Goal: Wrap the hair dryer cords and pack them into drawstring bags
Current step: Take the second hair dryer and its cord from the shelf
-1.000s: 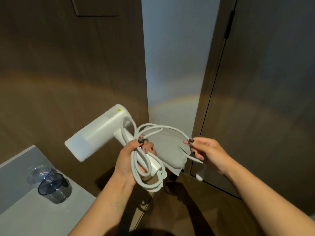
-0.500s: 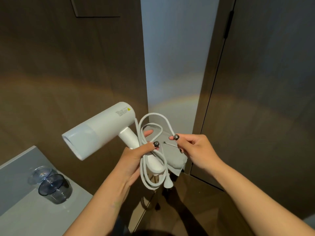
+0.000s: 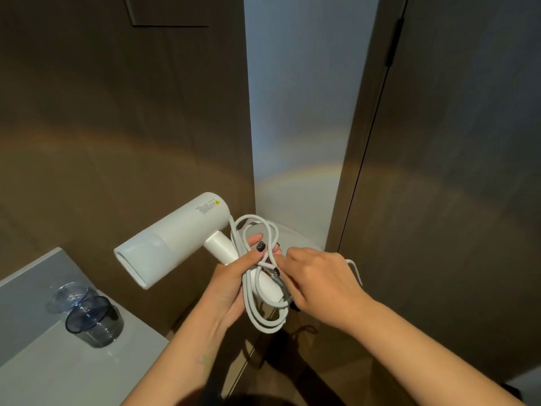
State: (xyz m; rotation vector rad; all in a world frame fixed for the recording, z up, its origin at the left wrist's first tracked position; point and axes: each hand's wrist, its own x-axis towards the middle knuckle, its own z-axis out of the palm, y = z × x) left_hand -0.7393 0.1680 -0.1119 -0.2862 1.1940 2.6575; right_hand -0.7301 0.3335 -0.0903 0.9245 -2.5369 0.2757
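Grey counter (image 3: 58, 373) fills the lower left of the frame, with a dark cup (image 3: 93, 325) on it. Right of that, at centre, I see the white dryer (image 3: 172, 240), its nozzle aimed lower left. My left hand (image 3: 231, 284) grips its handle, thumb pressed over the coiled cord (image 3: 257, 303). Just right, my right hand (image 3: 319, 279) pinches a strand of the cord with curled fingers. A loop of cord shows past its knuckles, at centre right.

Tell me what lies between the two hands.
Head view: looped cord and the dryer handle lie between left hand and right hand.
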